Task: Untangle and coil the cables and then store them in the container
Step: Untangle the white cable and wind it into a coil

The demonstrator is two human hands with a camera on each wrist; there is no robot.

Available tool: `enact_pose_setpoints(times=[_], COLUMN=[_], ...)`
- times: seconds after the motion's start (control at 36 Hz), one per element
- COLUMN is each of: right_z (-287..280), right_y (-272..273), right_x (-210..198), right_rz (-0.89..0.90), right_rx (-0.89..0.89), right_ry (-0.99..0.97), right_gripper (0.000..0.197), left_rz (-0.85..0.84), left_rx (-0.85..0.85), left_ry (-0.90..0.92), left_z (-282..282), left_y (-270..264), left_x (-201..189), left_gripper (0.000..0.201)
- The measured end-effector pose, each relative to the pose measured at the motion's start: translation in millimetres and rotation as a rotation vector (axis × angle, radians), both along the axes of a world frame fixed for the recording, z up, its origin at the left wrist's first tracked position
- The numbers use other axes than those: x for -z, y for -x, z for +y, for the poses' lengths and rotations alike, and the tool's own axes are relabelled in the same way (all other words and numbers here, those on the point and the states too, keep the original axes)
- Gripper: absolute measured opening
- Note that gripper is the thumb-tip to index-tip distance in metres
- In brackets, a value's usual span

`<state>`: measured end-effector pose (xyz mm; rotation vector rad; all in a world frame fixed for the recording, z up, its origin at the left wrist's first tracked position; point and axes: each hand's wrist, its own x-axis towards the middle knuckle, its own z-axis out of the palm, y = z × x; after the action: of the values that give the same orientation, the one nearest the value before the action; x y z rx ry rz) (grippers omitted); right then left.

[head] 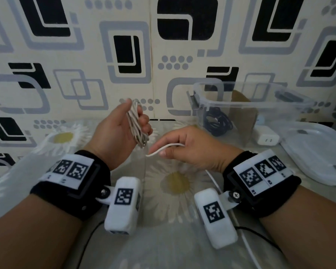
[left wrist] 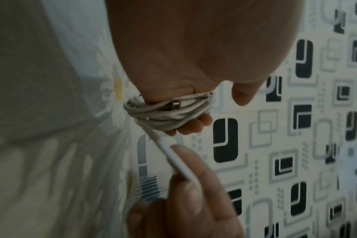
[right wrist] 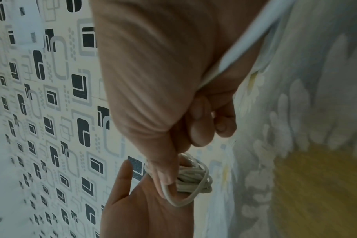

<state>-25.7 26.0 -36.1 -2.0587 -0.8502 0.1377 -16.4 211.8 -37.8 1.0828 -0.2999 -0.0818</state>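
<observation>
1. White cable (head: pixel 137 123), head view: most of it is wound into a bundle of loops in the left hand (head: pixel 118 131), whose fingers curl round the loops above the flower-print cloth (head: pixel 175 220). A free strand runs from the bundle's lower end to the right hand (head: pixel 192 148), which pinches it between thumb and bent forefinger, then trails on under that wrist toward the near edge. The clear container (head: pixel 246 111) stands on the cloth behind and to the right of the right hand, with a coil of black cable (head: pixel 217 123) inside. A white charger (head: pixel 266 137) lies just beside the container, and the clear lid (head: pixel 322 152) rests to the right.

2. Left wrist view: the left hand (left wrist: pixel 194 53) has its fingers wrapped round the looped cable (left wrist: pixel 165 112), a metal plug showing among the loops. The taut strand leads down to the right hand (left wrist: pixel 185 201), whose fingers grip it.

3. Right wrist view: the right hand (right wrist: pixel 163 80) is closed on the strand, which passes through the fist. Beyond it, the left hand (right wrist: pixel 145 214) holds the cable bundle (right wrist: pixel 196 178), thumb raised.
</observation>
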Motion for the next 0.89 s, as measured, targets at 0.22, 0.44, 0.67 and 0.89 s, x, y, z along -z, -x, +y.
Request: enact_pose_setpoints(times=[0.22, 0.44, 0.67, 0.89], right_z=[4, 6, 6, 3], right_y=[1, 0, -7, -7], right_x=[-1, 1, 7, 4], right_rz=[-0.078, -0.154, -0.187, -0.120], right_rx=[0.007, 0.026, 0.071, 0.091], right_ry=[-0.070, -0.244, -0.349, -0.371], right_gripper=[0.016, 0.012, 0.023, 0.026], left_rz=[-0.012, -0.119, -0.207, -0.202], left_rx=[-0.021, 0.075, 0.154, 0.075], left_ry=[-0.320, -0.609, -0.817, -0.835], left_z=[-8, -8, -9, -9], left_y=[2, 8, 15, 15], left_x=[3, 5, 5, 5], left_gripper=[0.047, 0.090, 0.073, 0.062])
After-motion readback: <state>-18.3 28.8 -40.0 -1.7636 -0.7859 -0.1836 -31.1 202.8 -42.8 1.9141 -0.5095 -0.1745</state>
